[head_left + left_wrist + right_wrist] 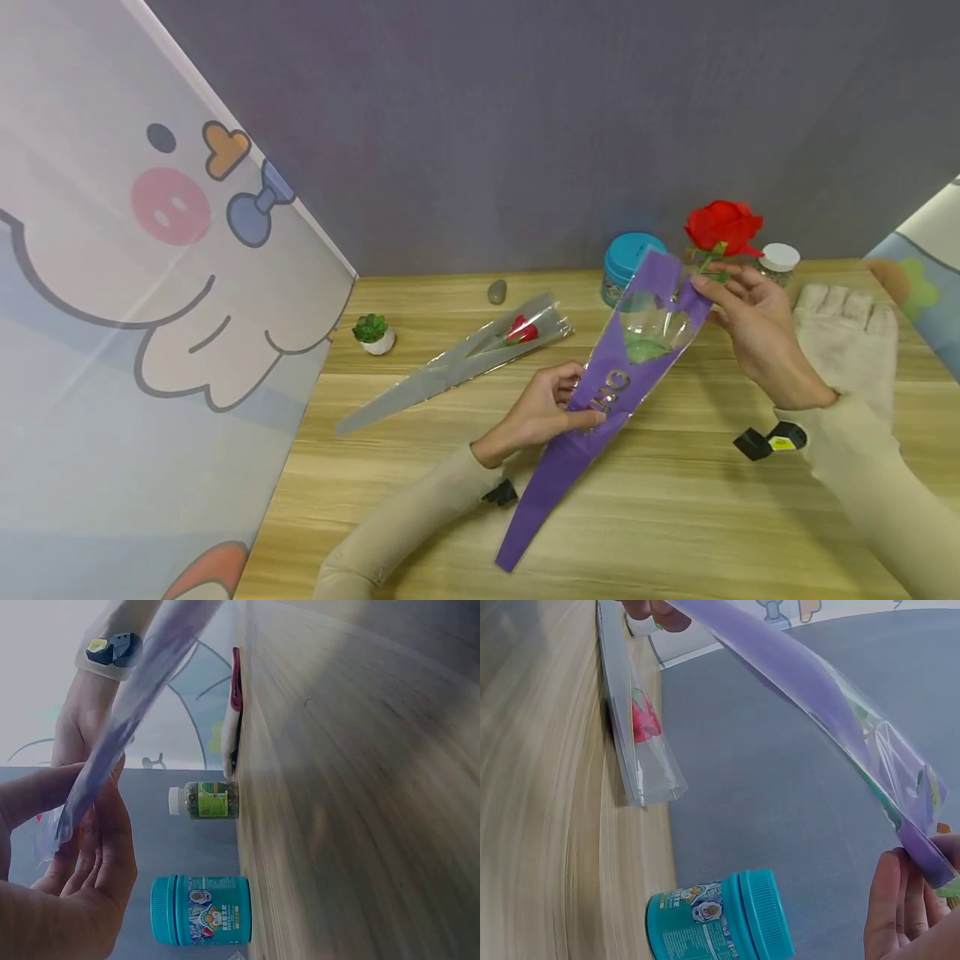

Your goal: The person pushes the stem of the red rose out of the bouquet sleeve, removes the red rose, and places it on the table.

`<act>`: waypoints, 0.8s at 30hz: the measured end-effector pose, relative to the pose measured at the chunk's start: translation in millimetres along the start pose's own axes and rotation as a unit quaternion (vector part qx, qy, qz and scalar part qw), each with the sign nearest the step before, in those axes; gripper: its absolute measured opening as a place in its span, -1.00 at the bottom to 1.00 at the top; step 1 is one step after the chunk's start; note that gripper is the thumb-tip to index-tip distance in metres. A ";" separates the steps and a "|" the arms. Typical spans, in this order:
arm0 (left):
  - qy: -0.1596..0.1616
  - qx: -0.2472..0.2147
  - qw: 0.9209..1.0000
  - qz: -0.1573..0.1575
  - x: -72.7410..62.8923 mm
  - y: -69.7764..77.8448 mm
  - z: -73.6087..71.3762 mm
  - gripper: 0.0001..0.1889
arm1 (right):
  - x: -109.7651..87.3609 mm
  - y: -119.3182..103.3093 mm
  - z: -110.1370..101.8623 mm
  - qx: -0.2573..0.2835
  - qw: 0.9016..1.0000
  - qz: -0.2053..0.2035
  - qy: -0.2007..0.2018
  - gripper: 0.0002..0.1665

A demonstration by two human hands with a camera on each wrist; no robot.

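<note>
My left hand (536, 412) pinches a purple flower sleeve (558, 467) about halfway along, thumb on its front near the gold lettering. The sleeve slants, its narrow tip toward me and its wide mouth up and away; a clear heart-shaped window shows green inside. At the mouth, my right hand (761, 329) grips the stem of a red rose (723, 227) just below the bloom, fingers against the sleeve's edge. The bloom stands outside the mouth. In the right wrist view the sleeve (810, 675) stretches between both hands; how far the stem reaches inside is hidden.
A wrapped rose in a clear-grey sleeve (450, 367) lies on the left of the table. Behind stand a teal jar (214, 911) and a white-capped bottle (210, 800). A potted succulent (373, 333), a stone (497, 292) and pale gloves (847, 333) lie around.
</note>
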State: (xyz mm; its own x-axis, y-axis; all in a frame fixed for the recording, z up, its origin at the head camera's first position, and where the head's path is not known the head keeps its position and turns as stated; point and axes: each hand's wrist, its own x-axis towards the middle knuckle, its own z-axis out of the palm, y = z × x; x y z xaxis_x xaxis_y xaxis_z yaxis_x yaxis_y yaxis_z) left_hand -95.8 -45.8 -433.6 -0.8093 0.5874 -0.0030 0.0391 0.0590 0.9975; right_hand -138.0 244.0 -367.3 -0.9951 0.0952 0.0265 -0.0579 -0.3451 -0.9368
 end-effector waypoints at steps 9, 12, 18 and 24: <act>-0.009 0.019 1.000 -0.010 -0.1 -1.5 -2.3 -0.62 | -0.1 5.7 -4.4 0.044 0.999 -0.009 0.006 -0.78; -0.006 0.033 0.999 0.002 0.8 -2.3 -3.5 -0.66 | -0.9 4.8 -7.1 0.039 0.999 -0.002 0.015 -0.79; -0.005 0.046 0.999 0.001 0.8 -3.1 -7.5 -0.70 | -3.1 0.3 -13.9 0.044 0.999 0.022 0.013 -0.88; 0.011 0.085 0.996 -0.002 -2.7 -6.3 -13.5 -0.67 | -2.6 -2.2 -20.4 0.035 0.999 0.014 0.035 -0.88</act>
State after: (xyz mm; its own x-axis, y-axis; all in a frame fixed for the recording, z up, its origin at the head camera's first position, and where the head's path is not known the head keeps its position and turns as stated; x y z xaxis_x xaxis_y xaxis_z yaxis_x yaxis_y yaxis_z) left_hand -101.8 -58.7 -439.0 -0.8217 0.5700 -0.0035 0.1336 0.1986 0.9709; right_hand -133.7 263.5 -372.5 -0.9885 0.1491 -0.0258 -0.0386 -0.4129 -0.9100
